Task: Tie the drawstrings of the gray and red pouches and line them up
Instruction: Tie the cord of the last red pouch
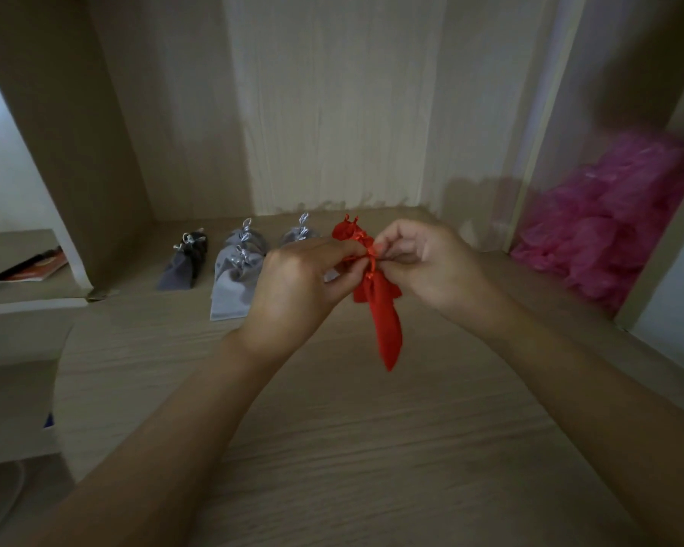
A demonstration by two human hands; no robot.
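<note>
Tying was judged in hand; the red pouch [386, 329] was held above the shelf [332, 448], its drawstring [371, 257] pinched by the left hand [293, 288] and right hand [425, 266]; gray pouches [234, 288] were lined up behind; a snug pull was called for next.

left hand [293, 286] and right hand [423, 266] are covering red pouch [384, 329] neck at grip; gray pouch [299, 236] behind is getting half-blocked.
</note>
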